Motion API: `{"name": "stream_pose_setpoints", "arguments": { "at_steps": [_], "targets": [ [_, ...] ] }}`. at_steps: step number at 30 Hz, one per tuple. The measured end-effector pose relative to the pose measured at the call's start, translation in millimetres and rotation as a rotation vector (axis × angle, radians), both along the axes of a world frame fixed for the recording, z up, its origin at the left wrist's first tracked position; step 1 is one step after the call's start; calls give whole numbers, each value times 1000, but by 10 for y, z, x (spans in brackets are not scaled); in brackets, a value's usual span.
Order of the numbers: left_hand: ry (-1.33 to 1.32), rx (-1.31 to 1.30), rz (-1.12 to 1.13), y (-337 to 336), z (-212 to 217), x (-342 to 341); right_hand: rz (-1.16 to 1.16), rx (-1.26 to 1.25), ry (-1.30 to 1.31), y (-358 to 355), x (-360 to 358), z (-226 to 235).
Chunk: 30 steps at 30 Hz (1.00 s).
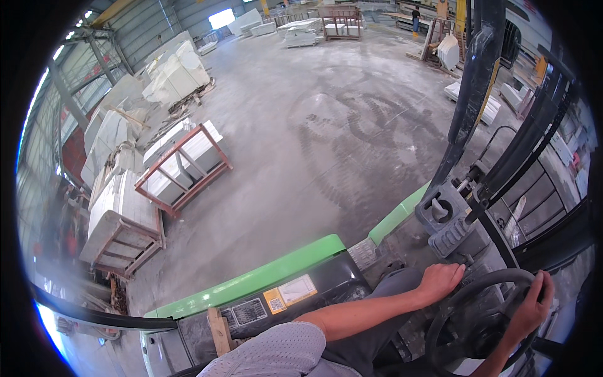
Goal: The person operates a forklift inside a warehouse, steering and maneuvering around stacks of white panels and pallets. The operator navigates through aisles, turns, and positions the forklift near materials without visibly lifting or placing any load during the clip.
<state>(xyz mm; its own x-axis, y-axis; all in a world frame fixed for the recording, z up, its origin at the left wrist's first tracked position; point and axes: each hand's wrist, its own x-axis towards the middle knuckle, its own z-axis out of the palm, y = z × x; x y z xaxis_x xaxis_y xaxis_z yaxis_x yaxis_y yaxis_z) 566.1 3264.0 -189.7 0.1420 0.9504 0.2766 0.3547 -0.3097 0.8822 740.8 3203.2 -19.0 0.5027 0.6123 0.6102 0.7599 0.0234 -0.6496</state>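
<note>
My left hand [441, 281] reaches across above a dark-trousered leg [396, 292]. Its fingers are bent and pressed together beside the steering wheel, near dark parts below the dash; whatever lies under them is hidden. My right hand [534, 306] is closed round the far right side of the black steering wheel [468, 293], fingers over the rim. A grey cup-holder-like bracket [441, 210] and a ribbed pedal-shaped part [453, 237] sit ahead of the wheel. A light mesh sleeve [276, 352] covers my left upper arm.
The vehicle's green side panel [264, 270] carries labels; thick black mast posts [480, 81] rise at right. White stone slabs in a red-brown rack [182, 176] and another rack [129, 245] stand left. Tyre marks curve over the concrete floor [270, 138]. A distant person [416, 20] stands at top right.
</note>
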Motion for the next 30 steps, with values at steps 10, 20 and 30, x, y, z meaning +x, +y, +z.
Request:
{"name": "stream_pose_setpoints", "arguments": {
  "at_steps": [10, 20, 30],
  "targets": [
    [256, 335, 97, -2060, -553, -874, 43, 48, -66, -1951, -928, -466],
    [227, 230, 130, -3137, 215, -552, 187, 171, -28, -2852, -733, 476],
    [185, 22, 186, -4646, 2153, 1761, 256, 202, -105, -4131, 1692, 2246]
  ]
}}
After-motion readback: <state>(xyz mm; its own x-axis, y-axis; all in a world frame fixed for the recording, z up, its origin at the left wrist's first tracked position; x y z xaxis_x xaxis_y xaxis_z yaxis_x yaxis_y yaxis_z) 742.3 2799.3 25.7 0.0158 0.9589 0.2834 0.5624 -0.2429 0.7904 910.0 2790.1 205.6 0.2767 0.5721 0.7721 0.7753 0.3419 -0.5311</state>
